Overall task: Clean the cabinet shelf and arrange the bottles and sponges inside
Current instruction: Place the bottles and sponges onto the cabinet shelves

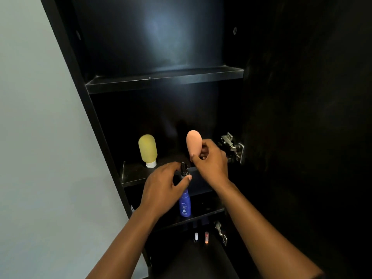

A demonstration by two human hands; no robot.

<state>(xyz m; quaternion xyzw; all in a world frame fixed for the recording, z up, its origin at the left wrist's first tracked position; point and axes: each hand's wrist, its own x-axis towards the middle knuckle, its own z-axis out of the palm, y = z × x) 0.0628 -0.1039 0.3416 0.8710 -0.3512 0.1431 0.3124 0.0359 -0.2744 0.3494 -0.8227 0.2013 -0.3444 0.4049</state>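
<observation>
A black cabinet stands open in front of me. On its middle shelf (134, 176) a yellow squeeze bottle (147, 149) stands upside down on its white cap at the left. My right hand (211, 160) holds a peach egg-shaped sponge (193, 142) upright above the right part of that shelf. My left hand (165, 186) grips a small dark bottle (183, 171) with a black cap at the shelf's front edge. A blue bottle (185, 204) stands on the shelf below, just under my left hand.
An upper shelf (161, 81) holds nothing I can see. Metal hinges (231, 147) sit on the cabinet's right side by the open dark door. Two small bottles (201, 237) stand low in the cabinet. A pale wall (40, 137) is at the left.
</observation>
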